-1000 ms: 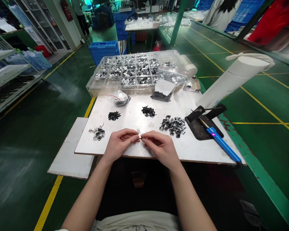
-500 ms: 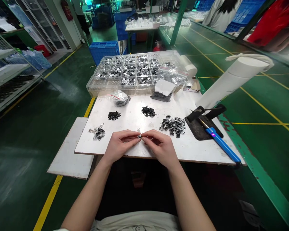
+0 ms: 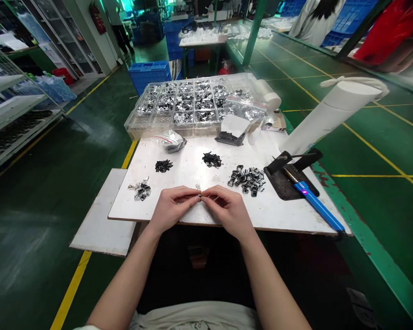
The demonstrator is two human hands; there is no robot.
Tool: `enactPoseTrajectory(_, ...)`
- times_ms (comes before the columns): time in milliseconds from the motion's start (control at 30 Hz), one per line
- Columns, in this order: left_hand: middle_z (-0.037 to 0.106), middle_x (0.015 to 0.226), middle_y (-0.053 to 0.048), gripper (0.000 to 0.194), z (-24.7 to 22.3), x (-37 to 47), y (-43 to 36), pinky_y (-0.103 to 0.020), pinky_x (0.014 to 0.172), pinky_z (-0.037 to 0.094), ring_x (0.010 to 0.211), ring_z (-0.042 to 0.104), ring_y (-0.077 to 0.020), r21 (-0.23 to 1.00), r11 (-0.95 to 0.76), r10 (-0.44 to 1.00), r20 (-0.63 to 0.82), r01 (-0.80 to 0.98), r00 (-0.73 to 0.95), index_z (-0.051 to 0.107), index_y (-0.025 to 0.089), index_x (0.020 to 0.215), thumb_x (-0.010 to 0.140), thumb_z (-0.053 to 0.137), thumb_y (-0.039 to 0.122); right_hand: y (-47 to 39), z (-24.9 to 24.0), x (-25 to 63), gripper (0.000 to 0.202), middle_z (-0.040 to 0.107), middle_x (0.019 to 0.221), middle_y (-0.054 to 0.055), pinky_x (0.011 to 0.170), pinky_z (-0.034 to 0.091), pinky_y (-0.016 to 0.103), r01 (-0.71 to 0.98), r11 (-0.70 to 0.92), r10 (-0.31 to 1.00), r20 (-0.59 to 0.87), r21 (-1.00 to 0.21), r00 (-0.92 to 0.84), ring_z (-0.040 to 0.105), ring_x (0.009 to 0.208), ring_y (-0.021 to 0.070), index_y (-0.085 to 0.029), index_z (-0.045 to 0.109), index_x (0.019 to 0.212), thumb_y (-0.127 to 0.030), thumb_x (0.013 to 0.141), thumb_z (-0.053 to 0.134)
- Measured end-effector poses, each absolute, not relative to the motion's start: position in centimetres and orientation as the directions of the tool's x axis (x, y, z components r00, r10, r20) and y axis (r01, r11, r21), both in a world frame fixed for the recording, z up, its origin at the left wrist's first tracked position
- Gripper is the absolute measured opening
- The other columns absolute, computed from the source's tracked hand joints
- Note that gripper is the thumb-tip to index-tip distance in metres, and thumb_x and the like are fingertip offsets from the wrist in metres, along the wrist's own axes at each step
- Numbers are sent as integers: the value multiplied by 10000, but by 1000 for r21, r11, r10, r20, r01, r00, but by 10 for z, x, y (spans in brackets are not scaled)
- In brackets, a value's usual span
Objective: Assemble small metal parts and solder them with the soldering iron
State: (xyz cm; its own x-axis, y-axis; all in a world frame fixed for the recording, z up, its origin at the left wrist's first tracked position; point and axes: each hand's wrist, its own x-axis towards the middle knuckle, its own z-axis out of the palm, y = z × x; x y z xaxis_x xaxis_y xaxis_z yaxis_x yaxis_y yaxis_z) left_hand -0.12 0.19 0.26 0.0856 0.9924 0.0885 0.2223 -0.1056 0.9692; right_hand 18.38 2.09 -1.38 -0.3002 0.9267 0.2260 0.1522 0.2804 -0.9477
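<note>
Left hand point(image 3: 172, 205) and right hand point(image 3: 227, 208) pinch one small part point(image 3: 200, 196), probably metal; keep it low over bench point(image 3: 192, 174), fingertips firm.

bright even overhead light | glare on white board point(image 3: 192, 176) | wide-angle bending at edges | far background soft

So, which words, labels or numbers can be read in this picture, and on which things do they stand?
None can be read.
Red fire extinguisher on the far wall: label too blurred.
White papers on the metal shelf: print too small.
Small metal part between both hands: no marking shows.
</note>
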Motion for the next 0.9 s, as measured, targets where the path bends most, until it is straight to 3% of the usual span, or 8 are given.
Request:
enactPoseTrajectory(500,818,900,-81,253,0,-4,3,-374,879,641,881,785,-266,998,51,997,-54,47,58,799,157,934,739,852,310,18,-12,184,122,720,871,49,652,513,310,200,319,918,249,-926,-309,655,764,187,-222,727,908,-306,931,641)
enactPoseTrajectory(900,821,869,-77,211,3,-5,2,-342,858,645,855,792,-251,996,87,990,-88,14,111,802,142,974,767,781,176,18,-11,184,89,717,809,40,639,498,306,184,247,938,186,-951,-293,653,717,182,-207,720,859,-275,891,673)
